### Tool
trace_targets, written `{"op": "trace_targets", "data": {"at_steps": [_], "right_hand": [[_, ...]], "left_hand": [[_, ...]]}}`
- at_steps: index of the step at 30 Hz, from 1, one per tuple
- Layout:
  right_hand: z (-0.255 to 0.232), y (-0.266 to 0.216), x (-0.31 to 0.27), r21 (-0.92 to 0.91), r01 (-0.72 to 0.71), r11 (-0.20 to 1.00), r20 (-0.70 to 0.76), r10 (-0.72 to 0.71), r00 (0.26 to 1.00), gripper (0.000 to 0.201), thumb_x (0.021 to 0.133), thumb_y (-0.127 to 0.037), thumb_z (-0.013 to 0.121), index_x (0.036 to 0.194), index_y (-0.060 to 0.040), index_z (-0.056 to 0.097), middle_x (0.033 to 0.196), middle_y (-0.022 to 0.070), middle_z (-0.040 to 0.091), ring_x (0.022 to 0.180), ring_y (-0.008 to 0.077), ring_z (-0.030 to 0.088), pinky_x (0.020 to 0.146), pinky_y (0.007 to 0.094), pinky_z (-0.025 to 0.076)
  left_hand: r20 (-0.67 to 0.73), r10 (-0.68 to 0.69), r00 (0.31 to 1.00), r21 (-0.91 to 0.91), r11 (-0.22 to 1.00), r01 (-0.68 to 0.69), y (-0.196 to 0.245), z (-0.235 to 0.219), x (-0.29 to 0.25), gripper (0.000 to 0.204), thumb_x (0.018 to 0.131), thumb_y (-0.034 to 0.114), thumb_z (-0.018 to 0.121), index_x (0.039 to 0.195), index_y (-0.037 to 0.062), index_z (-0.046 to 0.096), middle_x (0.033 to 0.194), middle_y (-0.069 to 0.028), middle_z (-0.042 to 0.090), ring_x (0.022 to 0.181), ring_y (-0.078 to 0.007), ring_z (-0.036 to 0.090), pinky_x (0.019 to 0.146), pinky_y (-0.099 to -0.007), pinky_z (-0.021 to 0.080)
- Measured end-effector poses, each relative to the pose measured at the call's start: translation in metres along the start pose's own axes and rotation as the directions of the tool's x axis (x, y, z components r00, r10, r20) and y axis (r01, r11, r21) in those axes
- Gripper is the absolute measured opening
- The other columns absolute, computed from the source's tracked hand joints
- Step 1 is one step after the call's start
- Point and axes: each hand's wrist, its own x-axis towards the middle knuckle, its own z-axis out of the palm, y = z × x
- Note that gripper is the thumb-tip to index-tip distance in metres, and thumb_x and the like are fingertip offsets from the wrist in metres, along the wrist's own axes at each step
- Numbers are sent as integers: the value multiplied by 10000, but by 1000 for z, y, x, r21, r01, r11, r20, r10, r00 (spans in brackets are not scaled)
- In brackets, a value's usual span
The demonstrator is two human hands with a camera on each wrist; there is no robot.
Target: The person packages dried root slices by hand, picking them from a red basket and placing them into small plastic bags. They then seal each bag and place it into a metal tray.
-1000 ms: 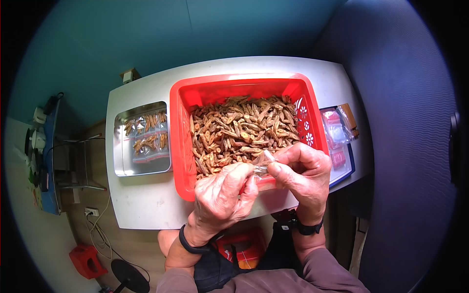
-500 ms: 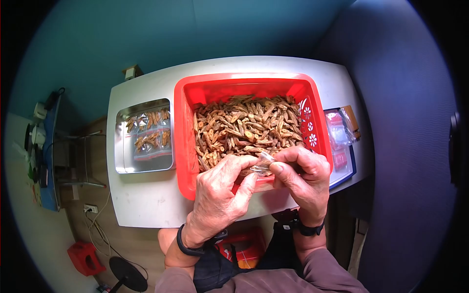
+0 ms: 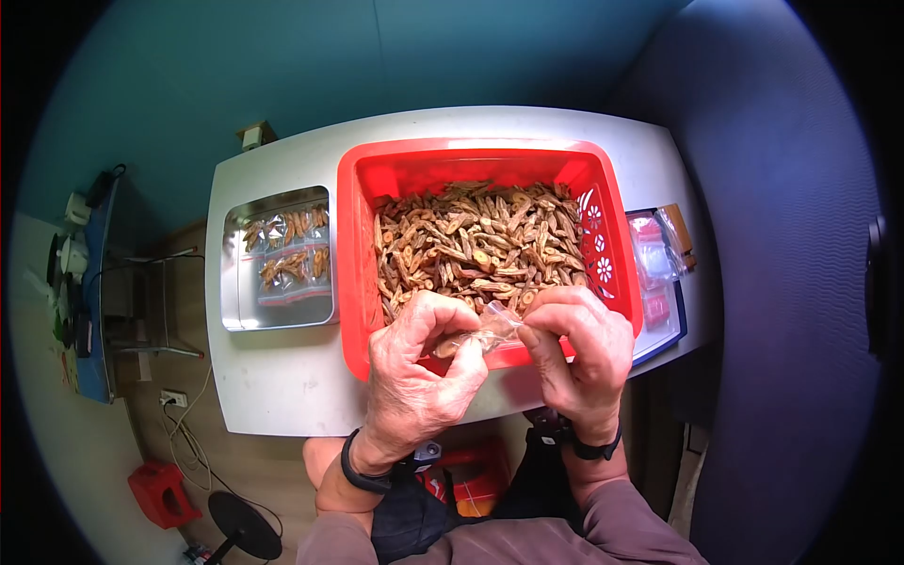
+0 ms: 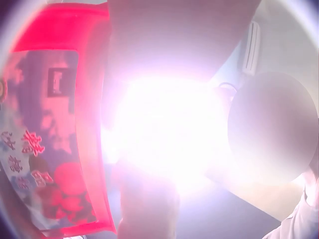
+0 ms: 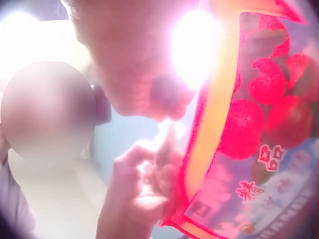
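Over the front rim of a red plastic basket [image 3: 354, 282], both hands meet at a small clear plastic bag [image 3: 499, 323]. Brown dried pieces show inside its left end. My left hand [image 3: 419, 363] pinches that end between thumb and forefinger. The bag's upper right edge is pinched by my right hand [image 3: 586, 350]. Behind them, a heap of dried root slices [image 3: 476, 240] fills the basket. Glare washes out the left wrist view. In the right wrist view, the right hand [image 5: 134, 64] looms close, with the bag's detail lost in brightness.
At left on the white table [image 3: 282, 381] stands a metal tray [image 3: 247, 306] with several filled zip bags [image 3: 294, 268]. Right of the basket, a blue-edged tray [image 3: 667, 339] carries more plastic bags [image 3: 650, 259]. A dark padded panel [image 3: 772, 282] borders the table's right side.
The left hand has shifted slightly left and its pinch has moved along the bag. More of the bag and the brown pieces in it now show between the hands. The right hand keeps its pinch.
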Motion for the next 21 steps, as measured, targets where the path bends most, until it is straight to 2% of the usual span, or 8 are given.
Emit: {"op": "trace_targets", "data": {"at_steps": [1,3,6,8,11,12,18,21], "right_hand": [[2,0,1,-19,72,997,-35,-73,997,155,787,38,753,878,-2,634,808,119,655,671,276,659,572,335,521],[5,3,1,-4,94,996,-72,-94,993,166,782,43,755,887,-4,635,820,128,654,675,277,660,570,333,520],[3,4,1,52,93,994,-117,-87,989,183,772,57,759,896,0,638,825,136,657,687,258,663,580,311,519],[3,4,-2,171,57,984,-173,-27,985,181,765,57,765,881,-2,639,822,130,662,676,241,652,575,298,505],[3,-1,0,114,-5,993,-105,17,994,171,745,75,751,849,-1,639,815,127,661,661,208,639,557,291,486],[4,-2,1,77,-56,995,-78,62,995,168,738,81,744,839,-2,639,815,127,660,656,202,635,553,291,483],[3,-2,2,94,-6,996,-109,17,994,149,710,76,726,802,-1,637,807,126,655,624,198,619,545,291,480],[2,-4,2,102,9,995,-112,2,994,136,704,70,721,787,2,638,807,125,656,619,182,612,543,281,474]], "left_hand": [[-2,1,1000,-1,1000,-1,3,-1,0,306,821,-60,635,1123,-10,627,917,-69,660,809,-74,639,706,-229,517],[18,-152,988,-82,985,153,12,-3,1,422,803,-59,629,1221,-11,600,977,-95,686,870,-99,671,751,-239,531],[-21,-78,997,-174,982,73,13,2,8,481,800,-57,617,1277,-10,580,1008,-115,709,917,-109,685,782,-248,540],[24,-102,994,-237,966,105,12,1,9,478,805,-33,634,1278,-6,577,1028,-116,717,912,-122,691,784,-254,551],[228,-86,970,-167,978,126,2,-10,5,420,893,19,681,1292,-3,553,1094,-112,704,919,-138,693,788,-258,561],[227,-86,970,-167,978,126,4,-11,6,420,893,19,681,1292,-3,553,1094,-112,704,919,-138,693,788,-258,561],[151,-84,985,-362,922,134,9,-4,7,352,934,-42,609,1279,7,559,1126,-96,675,904,-107,664,768,-251,562],[72,-98,993,-360,926,117,7,-5,6,360,923,13,643,1273,-21,567,986,-91,692,805,-105,667,646,-235,560]]}}
